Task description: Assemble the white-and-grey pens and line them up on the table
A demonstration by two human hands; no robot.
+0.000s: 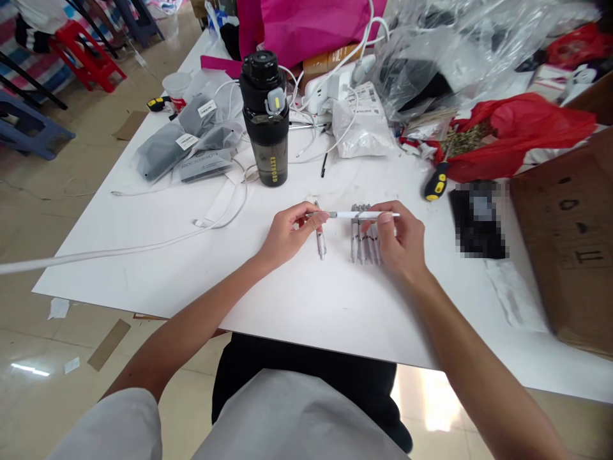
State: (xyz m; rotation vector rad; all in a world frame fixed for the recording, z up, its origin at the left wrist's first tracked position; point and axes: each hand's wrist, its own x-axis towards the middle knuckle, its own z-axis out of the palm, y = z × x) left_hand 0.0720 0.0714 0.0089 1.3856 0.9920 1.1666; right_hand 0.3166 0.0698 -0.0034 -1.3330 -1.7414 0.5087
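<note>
On the table point(297, 306), a water bottle point(265, 121) stands behind the row of pens point(364, 239), a screwdriver point(435, 182) lies to their right, and a cardboard box point(565, 236) sits beyond it.

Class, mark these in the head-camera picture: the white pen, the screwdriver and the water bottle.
white pen point(366, 215), head view, on its barrel.
screwdriver point(435, 181), head view, on its handle.
water bottle point(265, 150), head view, on its body.

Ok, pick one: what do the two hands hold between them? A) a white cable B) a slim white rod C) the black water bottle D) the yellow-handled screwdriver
B: the left hand and the right hand each pinch one end of the slim white rod.
</note>
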